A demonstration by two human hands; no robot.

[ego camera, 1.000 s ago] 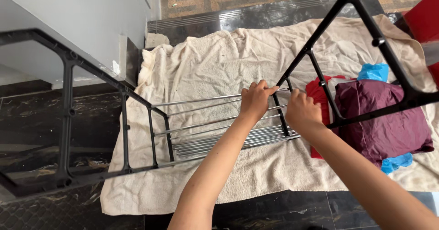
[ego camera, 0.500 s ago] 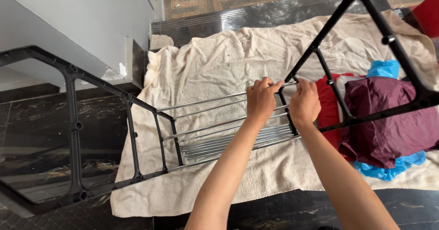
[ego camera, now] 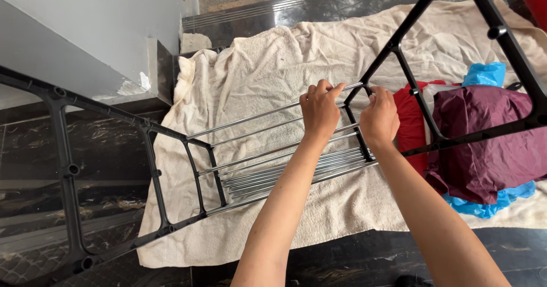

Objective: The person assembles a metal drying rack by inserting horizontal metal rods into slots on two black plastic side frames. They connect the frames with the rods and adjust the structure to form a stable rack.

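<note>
The top metal rod (ego camera: 268, 114) of a rack lying over a cream towel (ego camera: 256, 70) on the dark floor (ego camera: 102, 150) is gripped by the left hand (ego camera: 320, 111). The right hand (ego camera: 380, 116) curls around the black side frame (ego camera: 399, 59) beside a maroon cloth (ego camera: 490, 150).
</note>
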